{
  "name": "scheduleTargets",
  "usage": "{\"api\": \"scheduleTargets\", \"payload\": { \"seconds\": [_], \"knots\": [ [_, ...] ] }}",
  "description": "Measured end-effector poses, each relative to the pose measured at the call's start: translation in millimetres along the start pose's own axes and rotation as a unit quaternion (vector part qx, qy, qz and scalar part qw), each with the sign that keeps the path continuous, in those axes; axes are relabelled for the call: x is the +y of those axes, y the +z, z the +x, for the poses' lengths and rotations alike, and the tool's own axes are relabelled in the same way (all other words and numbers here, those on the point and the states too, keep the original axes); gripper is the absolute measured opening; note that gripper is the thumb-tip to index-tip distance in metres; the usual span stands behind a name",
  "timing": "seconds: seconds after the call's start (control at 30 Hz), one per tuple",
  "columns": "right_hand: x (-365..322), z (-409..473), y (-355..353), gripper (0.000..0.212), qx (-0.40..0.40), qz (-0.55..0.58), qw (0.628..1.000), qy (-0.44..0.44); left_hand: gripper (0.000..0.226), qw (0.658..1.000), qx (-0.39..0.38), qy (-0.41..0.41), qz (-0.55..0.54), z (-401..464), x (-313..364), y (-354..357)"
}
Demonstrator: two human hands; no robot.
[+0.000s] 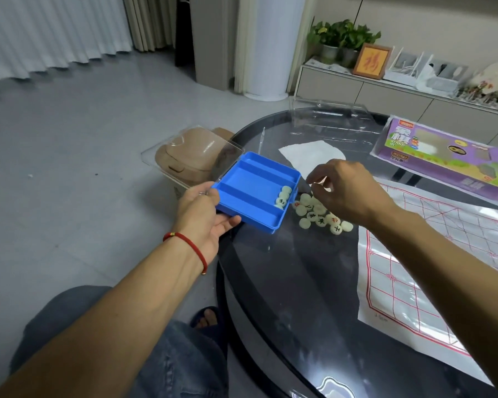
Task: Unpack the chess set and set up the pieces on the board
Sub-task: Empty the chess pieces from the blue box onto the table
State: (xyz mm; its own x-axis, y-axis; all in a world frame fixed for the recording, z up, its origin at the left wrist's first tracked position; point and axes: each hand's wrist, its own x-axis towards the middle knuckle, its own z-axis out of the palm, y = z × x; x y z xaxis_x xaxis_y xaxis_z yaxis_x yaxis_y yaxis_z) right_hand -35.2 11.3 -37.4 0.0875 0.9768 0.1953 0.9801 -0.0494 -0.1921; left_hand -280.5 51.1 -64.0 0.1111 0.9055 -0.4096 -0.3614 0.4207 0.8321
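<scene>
A blue tray (256, 191) is held tilted over the edge of a dark glass table (285, 282) by the left hand (204, 222), whose thumb is curled over the near-left rim while the fingers are wrapped underneath; most of those fingers are hidden by the tray. A few pale round chess pieces (283, 196) are left in the tray's lower right corner, in the middle groove, and a loose heap of pieces (319, 215) lies on the table just beside that corner. Some show black or red characters, too small to be read. The right hand (348, 193) is held above the heap with its fingers bent downward; whether a piece is pinched cannot be told, since the fingertips are partly hidden behind the knuckles. A paper board (431, 271) with a red grid is spread to the right, cut off by the frame edge. Farther back lie a purple box (449, 156), a clear plastic cover (328, 116) and a white sheet (311, 156). A red cord (189, 245) is worn on the left wrist.
</scene>
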Motion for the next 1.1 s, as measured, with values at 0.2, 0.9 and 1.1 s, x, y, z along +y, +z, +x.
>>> {"api": "scheduleTargets", "payload": {
  "seconds": [0.2,0.9,1.1],
  "knots": [
    [-28,0,8,0.027,-0.001,0.032,0.999,-0.007,0.022,1.000,-0.014,-0.019,-0.010,-6,0,-5],
    [-86,-55,64,0.061,0.021,-0.020,1.000,-0.003,0.032,0.955,0.033,-0.028,0.292,-11,1,-13],
    [-67,-29,52,0.034,0.029,-0.003,0.999,-0.017,0.031,0.955,0.036,-0.022,0.295,-13,1,-14]
  ]
}}
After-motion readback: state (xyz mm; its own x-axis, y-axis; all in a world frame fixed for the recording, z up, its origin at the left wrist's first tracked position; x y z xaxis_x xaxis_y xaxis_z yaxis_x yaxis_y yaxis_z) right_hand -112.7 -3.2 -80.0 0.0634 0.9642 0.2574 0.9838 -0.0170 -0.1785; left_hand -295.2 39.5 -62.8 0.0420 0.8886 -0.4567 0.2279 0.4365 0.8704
